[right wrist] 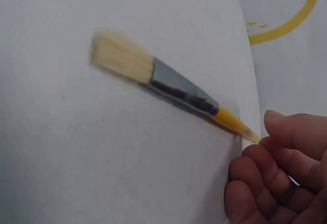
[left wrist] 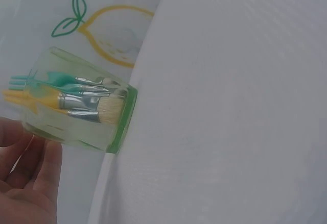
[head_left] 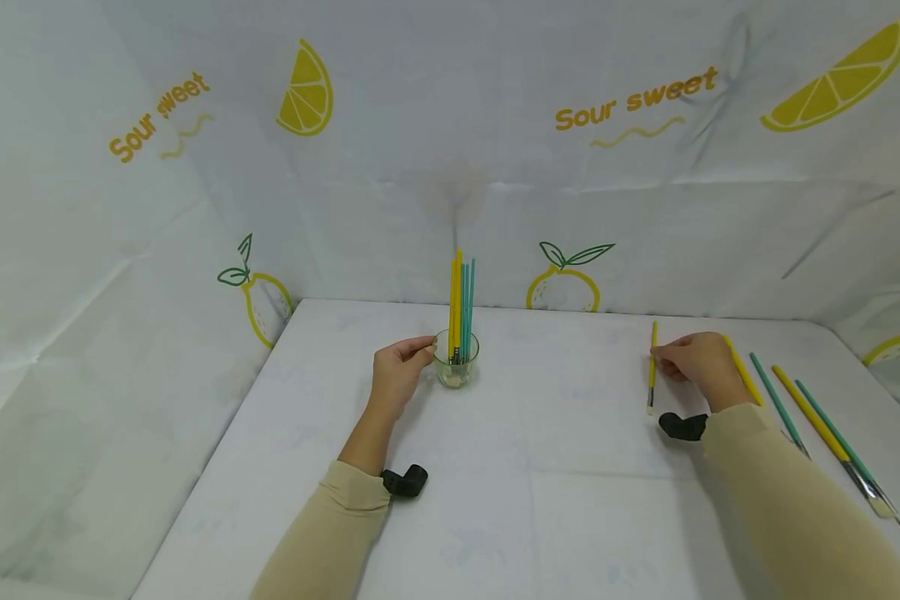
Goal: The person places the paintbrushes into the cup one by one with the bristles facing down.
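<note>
White fabric backdrop [head_left: 405, 108] rises behind everything, reading "Sour sweet" [head_left: 636, 100] twice in orange letters over wavy yellow lines, among lemon wedges [head_left: 840, 83] and outlined lemons [head_left: 562, 287] with green leaves. Below it spreads the white-covered bench [head_left: 525, 517]. Two beige sleeves reach forward over it from the near edge, the right sleeve [head_left: 795, 500] slanting inward from the corner, the left sleeve [head_left: 322, 533] running up toward the middle. Four loose brushes [head_left: 817, 421], yellow and teal, lie slanted at the far right, one partly hidden by the right forearm. The left hand [head_left: 397, 371], fingers pointing right, grips the near side of a clear greenish glass [head_left: 453, 375] at its rim. Yellow and teal brushes [head_left: 457, 304] stand in the glass, bristles down. The right hand [head_left: 701, 362], its wrist bent so the fingers point left, pinches a yellow brush [head_left: 652, 379] by its handle between thumb and forefinger, the pale bristles toward the person; its other fingers are curled. Each wrist bears a small black camera [head_left: 407, 482].
</note>
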Action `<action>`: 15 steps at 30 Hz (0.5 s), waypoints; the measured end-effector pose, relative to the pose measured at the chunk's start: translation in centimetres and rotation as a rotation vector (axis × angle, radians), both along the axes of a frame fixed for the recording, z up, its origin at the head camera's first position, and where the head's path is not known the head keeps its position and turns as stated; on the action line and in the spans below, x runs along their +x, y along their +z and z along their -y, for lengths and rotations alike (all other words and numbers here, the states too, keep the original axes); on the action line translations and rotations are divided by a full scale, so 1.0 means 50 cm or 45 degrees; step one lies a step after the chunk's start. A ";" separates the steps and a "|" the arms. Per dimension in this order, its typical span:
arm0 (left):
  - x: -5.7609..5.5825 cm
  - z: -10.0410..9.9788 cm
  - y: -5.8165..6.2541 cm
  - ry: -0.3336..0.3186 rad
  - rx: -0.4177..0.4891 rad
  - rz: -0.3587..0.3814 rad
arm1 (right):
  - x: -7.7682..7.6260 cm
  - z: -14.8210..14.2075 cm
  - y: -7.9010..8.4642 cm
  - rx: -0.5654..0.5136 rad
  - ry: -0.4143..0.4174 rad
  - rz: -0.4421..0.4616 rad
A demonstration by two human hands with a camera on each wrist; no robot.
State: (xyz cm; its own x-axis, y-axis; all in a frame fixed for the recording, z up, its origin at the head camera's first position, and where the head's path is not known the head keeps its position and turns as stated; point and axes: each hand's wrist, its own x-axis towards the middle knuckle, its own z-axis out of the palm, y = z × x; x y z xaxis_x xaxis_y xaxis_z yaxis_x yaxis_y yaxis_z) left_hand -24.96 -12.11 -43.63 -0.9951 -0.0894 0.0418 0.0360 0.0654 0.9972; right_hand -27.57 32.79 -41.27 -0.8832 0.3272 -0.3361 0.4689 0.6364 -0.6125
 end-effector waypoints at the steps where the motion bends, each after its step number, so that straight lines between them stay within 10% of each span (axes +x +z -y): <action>1: 0.000 0.000 -0.001 0.001 -0.001 0.001 | 0.000 -0.001 -0.001 0.012 0.005 0.005; 15: -0.004 0.001 -0.002 -0.004 0.013 -0.019 | -0.026 -0.009 -0.009 0.172 0.201 0.095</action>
